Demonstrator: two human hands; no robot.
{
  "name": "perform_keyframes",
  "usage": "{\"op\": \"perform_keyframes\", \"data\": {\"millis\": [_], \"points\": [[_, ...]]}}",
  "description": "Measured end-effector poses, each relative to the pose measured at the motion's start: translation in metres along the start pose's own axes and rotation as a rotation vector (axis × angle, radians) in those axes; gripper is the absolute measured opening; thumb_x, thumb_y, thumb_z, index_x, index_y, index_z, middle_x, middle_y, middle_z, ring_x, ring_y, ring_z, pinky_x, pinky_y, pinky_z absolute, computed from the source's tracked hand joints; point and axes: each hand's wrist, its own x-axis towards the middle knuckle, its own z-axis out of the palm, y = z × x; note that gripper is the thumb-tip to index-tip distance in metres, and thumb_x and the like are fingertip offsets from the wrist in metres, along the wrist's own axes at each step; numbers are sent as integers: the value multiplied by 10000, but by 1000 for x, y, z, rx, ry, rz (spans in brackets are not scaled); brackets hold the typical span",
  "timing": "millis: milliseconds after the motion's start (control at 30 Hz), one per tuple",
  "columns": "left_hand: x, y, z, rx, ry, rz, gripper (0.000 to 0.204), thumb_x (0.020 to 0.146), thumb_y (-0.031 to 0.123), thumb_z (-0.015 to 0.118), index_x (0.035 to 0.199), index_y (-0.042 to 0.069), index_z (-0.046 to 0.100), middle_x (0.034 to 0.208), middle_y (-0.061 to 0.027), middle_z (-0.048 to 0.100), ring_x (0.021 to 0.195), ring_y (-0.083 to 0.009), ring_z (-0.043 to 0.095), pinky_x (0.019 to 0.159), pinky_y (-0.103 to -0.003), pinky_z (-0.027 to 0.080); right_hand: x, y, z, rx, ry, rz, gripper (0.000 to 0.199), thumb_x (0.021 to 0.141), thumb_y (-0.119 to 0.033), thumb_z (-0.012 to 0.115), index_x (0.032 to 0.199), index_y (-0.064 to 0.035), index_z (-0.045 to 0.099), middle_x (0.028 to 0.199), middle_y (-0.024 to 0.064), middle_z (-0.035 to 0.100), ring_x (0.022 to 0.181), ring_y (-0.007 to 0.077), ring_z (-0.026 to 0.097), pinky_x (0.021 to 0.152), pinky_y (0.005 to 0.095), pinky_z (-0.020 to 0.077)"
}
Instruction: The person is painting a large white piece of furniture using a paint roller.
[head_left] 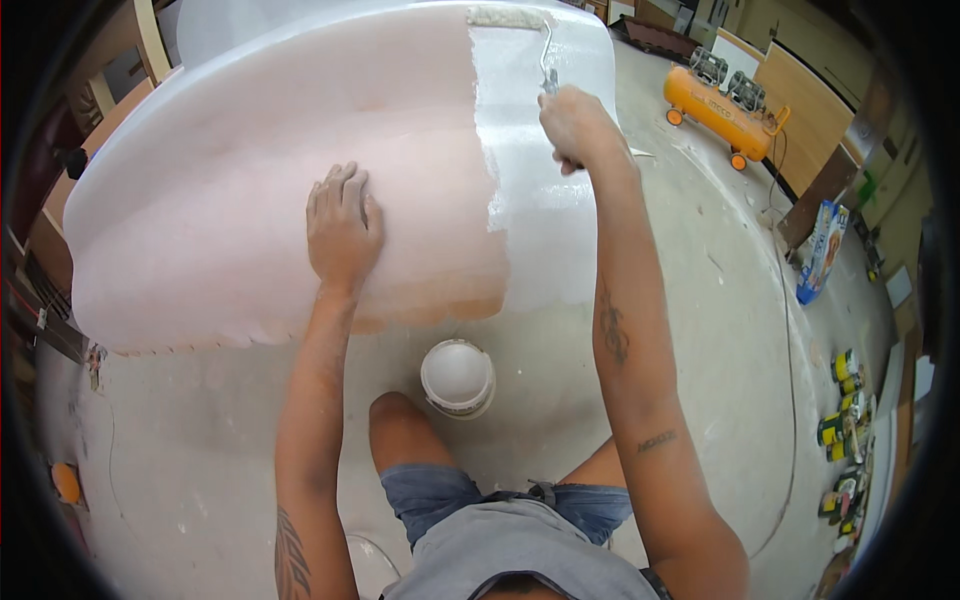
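A large curved pinkish-white panel (pixel 250 150) lies in front of me, and its right part is coated glossy white. My left hand (pixel 342 222) rests flat on the pink part, fingers together. My right hand (pixel 574 125) grips the metal handle of a paint roller (pixel 508 17). The roller's head lies at the panel's far edge, on top of the white coated strip (pixel 535 150). A round white bucket of paint (pixel 458 376) stands on the floor just below the panel, in front of my knee.
An orange air compressor on wheels (pixel 722 105) stands on the floor at the far right. Wooden boards (pixel 815 120) lean behind it. A blue box (pixel 822 250) and several cans (pixel 845 420) line the right edge. The concrete floor is paint-stained.
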Motion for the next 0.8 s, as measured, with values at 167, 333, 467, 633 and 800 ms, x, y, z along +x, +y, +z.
{"op": "perform_keyframes", "data": {"millis": [167,333,467,633,800], "points": [[3,8,7,-36,4,4,302,926,144,568,1205,68,655,1310,-94,640,1307,-303,551,1168,-474,384,65,-5,-13,-28,58,-19,313,943,-134,472,884,96,677,744,220,701,589,302,706,604,415,588],[1,-3,0,-24,12,-10,314,922,128,569,1219,69,654,1323,-98,650,1311,-302,561,1171,-478,377,0,44,36,-35,69,-22,436,1070,-322,407,1050,95,534,750,263,672,520,359,666,529,480,571],[3,2,-1,-22,9,-14,315,920,129,571,1219,71,654,1321,-96,650,1311,-299,562,1171,-476,377,-43,71,48,-73,48,11,402,1073,-305,401,1126,84,490,811,281,689,566,375,686,549,502,572],[1,0,1,-17,3,0,306,920,132,574,1208,69,655,1320,-99,651,1306,-308,562,1163,-474,382,15,6,13,-66,140,-138,329,1042,-209,395,1106,81,537,800,278,696,594,364,698,580,479,569],[4,6,4,-45,13,13,303,917,126,579,1204,66,655,1320,-102,651,1303,-311,563,1154,-474,391,78,-8,-4,-137,71,-105,333,966,-130,433,1172,101,558,857,273,711,653,350,726,597,458,584]]}}
